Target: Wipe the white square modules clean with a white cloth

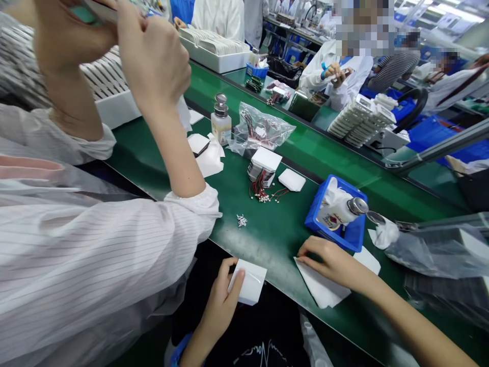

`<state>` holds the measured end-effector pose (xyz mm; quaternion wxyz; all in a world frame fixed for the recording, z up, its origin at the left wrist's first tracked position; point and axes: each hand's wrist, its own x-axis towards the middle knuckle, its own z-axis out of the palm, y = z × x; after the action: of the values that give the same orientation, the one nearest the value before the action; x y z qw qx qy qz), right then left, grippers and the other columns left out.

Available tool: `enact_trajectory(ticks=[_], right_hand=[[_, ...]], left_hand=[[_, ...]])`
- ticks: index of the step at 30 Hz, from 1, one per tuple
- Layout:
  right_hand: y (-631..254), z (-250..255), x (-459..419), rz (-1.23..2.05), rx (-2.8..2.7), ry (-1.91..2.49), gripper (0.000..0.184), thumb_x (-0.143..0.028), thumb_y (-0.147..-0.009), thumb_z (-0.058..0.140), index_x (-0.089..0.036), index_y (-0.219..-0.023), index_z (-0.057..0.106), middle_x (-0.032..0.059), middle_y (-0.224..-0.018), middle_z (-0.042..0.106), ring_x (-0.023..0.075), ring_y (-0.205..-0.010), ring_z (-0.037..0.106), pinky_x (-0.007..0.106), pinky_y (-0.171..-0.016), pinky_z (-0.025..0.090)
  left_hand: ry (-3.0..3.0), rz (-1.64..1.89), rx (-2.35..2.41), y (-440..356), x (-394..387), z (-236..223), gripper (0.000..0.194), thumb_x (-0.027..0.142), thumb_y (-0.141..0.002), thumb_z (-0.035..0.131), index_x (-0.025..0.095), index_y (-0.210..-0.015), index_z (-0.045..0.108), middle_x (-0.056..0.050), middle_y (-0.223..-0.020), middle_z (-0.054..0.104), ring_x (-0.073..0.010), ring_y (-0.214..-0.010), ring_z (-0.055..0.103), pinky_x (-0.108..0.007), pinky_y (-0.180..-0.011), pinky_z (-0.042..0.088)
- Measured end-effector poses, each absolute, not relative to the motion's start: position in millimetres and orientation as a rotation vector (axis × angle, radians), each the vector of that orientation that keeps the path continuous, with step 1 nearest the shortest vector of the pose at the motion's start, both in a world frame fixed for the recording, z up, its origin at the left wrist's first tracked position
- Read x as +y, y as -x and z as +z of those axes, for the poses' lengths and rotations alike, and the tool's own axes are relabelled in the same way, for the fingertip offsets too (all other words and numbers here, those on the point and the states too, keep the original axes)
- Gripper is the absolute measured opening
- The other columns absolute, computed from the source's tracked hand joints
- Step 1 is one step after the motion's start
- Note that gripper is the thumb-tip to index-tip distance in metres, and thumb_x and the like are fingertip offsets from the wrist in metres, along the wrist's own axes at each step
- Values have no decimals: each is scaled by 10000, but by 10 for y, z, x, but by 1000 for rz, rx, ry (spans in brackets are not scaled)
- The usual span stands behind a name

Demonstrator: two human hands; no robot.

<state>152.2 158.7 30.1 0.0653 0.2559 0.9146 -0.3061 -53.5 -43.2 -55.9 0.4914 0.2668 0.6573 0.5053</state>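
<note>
Over the table's front edge, my left hand (221,295) grips a white, flat, square piece (251,280) between thumb and fingers. A faint shiny line runs across its upper face. My right hand (324,260) bends over the white paper sheets (323,289) on the green table, its fingertips pinching their upper left corner. Just beyond that hand sits a blue bin (313,214) holding a white pump bottle (338,213) and crumpled tissue. Between my hands and the far edge lie small white bits (241,220).
A stack of white packs (266,162) with red and black wires stands mid-table, beside a single white pack (292,180). Behind are a clear plastic bag (263,127) and another pump bottle (221,122). A co-worker's arms (168,102) reach across at left. Plastic-covered items (451,250) lie right.
</note>
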Motion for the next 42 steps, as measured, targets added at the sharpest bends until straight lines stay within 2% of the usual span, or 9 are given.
enact_trajectory(ticks=[2, 5, 9, 15, 21, 25, 29, 33, 42], right_hand=[[-1579, 257, 1551, -993, 2717, -783, 165, -362, -951, 584, -209, -968, 645, 54, -952, 674, 191, -872, 627, 335, -771, 520], [-1616, 182, 1521, -1091, 2734, -822, 176, -357, -970, 554, -208, -925, 634, 60, -945, 659, 193, -894, 611, 347, -805, 517], [-1582, 108, 1501, -1305, 2732, -848, 191, -356, -980, 536, -203, -908, 624, 57, -960, 663, 179, -908, 614, 330, -839, 505], [-1363, -88, 1379, -1445, 2801, -820, 236, -409, -933, 613, -183, -874, 644, 22, -792, 654, 133, -710, 567, 269, -692, 462], [-1306, -149, 1376, -1568, 2825, -695, 262, -402, -950, 587, -171, -863, 677, 56, -826, 675, 142, -753, 589, 269, -689, 477], [-1334, -130, 1397, -1528, 2830, -683, 217, -357, -961, 579, -170, -894, 668, 57, -855, 665, 135, -748, 591, 259, -680, 484], [-1337, -134, 1404, -1425, 2897, -560, 169, -269, -992, 516, -171, -927, 637, 62, -865, 659, 152, -804, 603, 285, -742, 494], [-1336, -148, 1398, -1424, 2898, -556, 166, -258, -1001, 489, -180, -933, 619, 63, -873, 661, 159, -813, 602, 299, -754, 486], [-1293, -198, 1251, -1111, 3021, -606, 166, -243, -1010, 453, -183, -907, 569, 49, -856, 652, 163, -793, 551, 309, -725, 366]], left_hand=[[-670, 1214, 1575, 467, -327, -527, 430, 558, -943, 462, 186, -1155, 502, -2, -688, 640, -174, -583, 608, -234, -518, 454], [-737, 1178, 1565, 397, -219, -511, 520, 528, -952, 470, 160, -1319, 455, -2, -655, 620, -172, -557, 603, -235, -503, 456], [-716, 1135, 1601, 376, -187, -520, 687, 508, -952, 485, 176, -1515, 273, 3, -654, 624, -176, -527, 618, -238, -472, 486], [-561, 1166, 1518, 316, -175, -573, 833, 554, -918, 527, 176, -1561, 158, 39, -567, 594, -167, -432, 588, -246, -403, 511], [-495, 1216, 1506, 281, -148, -562, 860, 574, -897, 560, 190, -1559, 168, 40, -546, 604, -155, -386, 564, -232, -362, 494], [-493, 1206, 1523, 281, -144, -531, 856, 576, -896, 564, 187, -1556, 183, 43, -535, 597, -150, -375, 558, -226, -356, 483], [-474, 1193, 1522, 281, -142, -522, 860, 593, -889, 565, 199, -1556, 191, 46, -538, 591, -145, -370, 549, -223, -346, 473], [-477, 1187, 1524, 286, -145, -533, 849, 583, -897, 561, 197, -1556, 189, 40, -543, 587, -148, -376, 555, -225, -350, 477], [-506, 1151, 1539, 295, -163, -499, 835, 569, -914, 545, 184, -1559, 178, 31, -560, 617, -155, -397, 582, -230, -381, 493]])
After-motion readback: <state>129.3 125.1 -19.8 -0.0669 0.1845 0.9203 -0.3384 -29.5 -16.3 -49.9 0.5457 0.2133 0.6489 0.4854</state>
